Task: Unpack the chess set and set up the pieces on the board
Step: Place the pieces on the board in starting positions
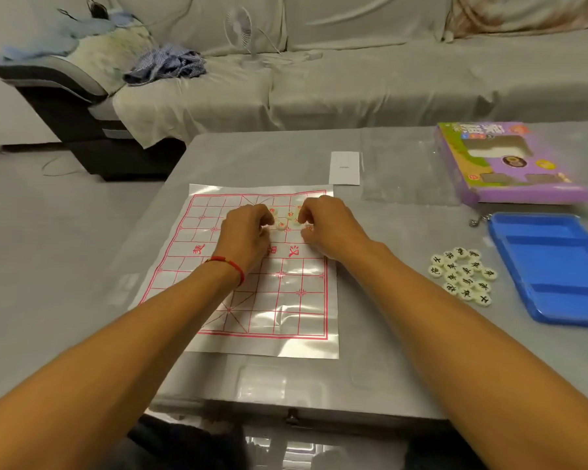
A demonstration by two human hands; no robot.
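A white paper board (pixel 272 300) with a red grid lies flat in the middle of the grey table (pixel 65 317). Several cream round pieces with red characters (pixel 283 221) sit bunched on the board's far half. My left hand (pixel 246 232) and my right hand (pixel 330 228) hover over that bunch, fingers curled down onto the pieces; each seems to pinch a piece, though the fingertips hide the contact. A cluster of cream pieces with black characters (pixel 462 274) lies on the table to the right of the board.
A blue plastic tray (pixel 557 269) lies at the right edge, beside the black pieces. A purple game box (pixel 503 164) sits at the far right, with clear plastic film (pixel 398 171) and a white leaflet (pixel 344 167) beside it. A covered sofa (pixel 319 79) stands behind the table.
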